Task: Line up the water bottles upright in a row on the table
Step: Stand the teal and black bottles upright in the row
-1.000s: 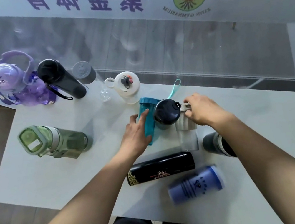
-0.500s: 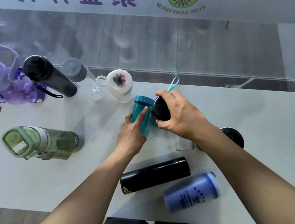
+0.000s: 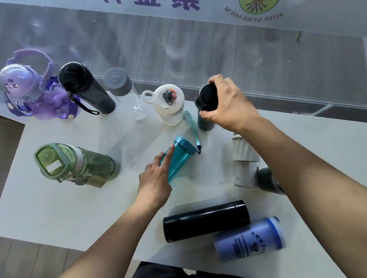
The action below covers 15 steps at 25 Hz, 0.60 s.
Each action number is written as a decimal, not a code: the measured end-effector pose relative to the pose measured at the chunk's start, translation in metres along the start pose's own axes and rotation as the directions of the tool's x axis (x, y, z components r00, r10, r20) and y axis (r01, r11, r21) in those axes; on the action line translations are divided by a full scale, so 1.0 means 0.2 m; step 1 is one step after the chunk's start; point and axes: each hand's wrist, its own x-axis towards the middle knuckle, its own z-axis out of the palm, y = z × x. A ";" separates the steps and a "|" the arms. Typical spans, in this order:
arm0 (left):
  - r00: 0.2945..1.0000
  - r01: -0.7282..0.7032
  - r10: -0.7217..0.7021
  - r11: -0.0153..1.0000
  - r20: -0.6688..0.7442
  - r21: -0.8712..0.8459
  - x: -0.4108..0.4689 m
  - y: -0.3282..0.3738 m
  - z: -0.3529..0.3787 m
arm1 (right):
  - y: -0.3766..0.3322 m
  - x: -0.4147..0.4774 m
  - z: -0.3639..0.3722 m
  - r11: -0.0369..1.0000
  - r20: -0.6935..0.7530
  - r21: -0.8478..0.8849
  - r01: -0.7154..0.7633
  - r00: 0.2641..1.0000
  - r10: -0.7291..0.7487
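Just right of the white ring-lid bottle [image 3: 168, 103], my right grip [image 3: 227, 104] is closed from above round the cap of the dark grey bottle [image 3: 204, 122]. This bottle is upright at the open end of the row, and I cannot tell whether its base already bears on the desk [image 3: 68, 211]. Left of the white bottle, along the far edge, stand the clear grey-capped bottle [image 3: 120, 86], the tall black bottle [image 3: 86, 89] and the purple handled bottle [image 3: 31, 91]. Nearer me than the white bottle, my left grip [image 3: 154, 183] clasps the lower body of the teal bottle [image 3: 178, 158]. My index finger lies along its side, and the bottle is tilted with its lid toward the white bottle. The step in hand, as I judge it, is seating the grey bottle next in line. Done well, it goes down vertically, just beside the white bottle without nudging it, level with the others, and I loosen my fingers only once it stands firm. The teal bottle would then be raised upright and set beyond it. Lying on their sides are the green bottle [image 3: 75, 165], near-left of the white bottle, and the black flask [image 3: 205, 220] and lilac shaker [image 3: 247, 238], nearest me. A white ribbed bottle [image 3: 245, 160] is partly hidden by my right forearm.
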 end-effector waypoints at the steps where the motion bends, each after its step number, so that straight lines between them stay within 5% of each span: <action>1: 1.000 0.005 -0.005 1.000 -0.002 0.007 -0.01 -0.02 0.00 | -0.01 0.00 0.00 1.000 -0.008 -0.013 -0.007 1.000 0.007; 13: 0.999 0.009 -0.007 0.999 -0.046 0.044 0.04 -0.05 0.00 | 0.02 -0.06 0.02 0.993 -0.074 0.001 -0.120 0.990 0.119; 15: 1.000 0.009 -0.007 0.998 -0.024 0.064 0.07 -0.05 -0.01 | 0.03 -0.13 0.03 0.996 -0.215 -0.006 -0.093 0.973 0.090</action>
